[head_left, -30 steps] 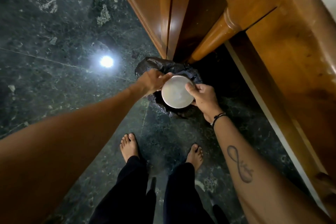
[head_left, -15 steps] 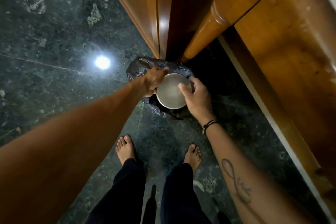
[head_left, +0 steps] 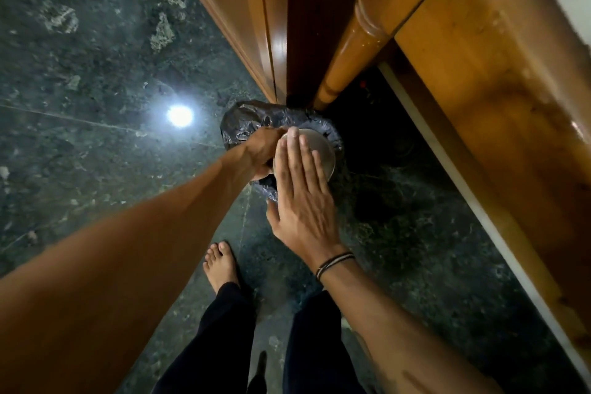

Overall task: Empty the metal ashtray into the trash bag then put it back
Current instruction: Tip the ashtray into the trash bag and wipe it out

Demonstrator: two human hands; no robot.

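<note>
The round metal ashtray [head_left: 321, 150] is held upside down over the black trash bag [head_left: 243, 120], which sits on the dark floor at the foot of a wooden door. My left hand [head_left: 260, 150] grips the ashtray's left rim. My right hand [head_left: 300, 195] is flat, fingers straight and together, lying across the ashtray's bottom and hiding most of it. Whatever is inside the bag is hidden.
A wooden door and frame [head_left: 265, 25] rise just behind the bag. A wooden bed leg [head_left: 348, 61] and side rail [head_left: 499, 105] run along the right. My bare left foot [head_left: 220, 265] stands on the dark marble floor [head_left: 96, 73] just below the bag.
My right hand has let go of the ashtray's right rim and now lies flat across its upturned bottom. The left hand keeps its grip.
</note>
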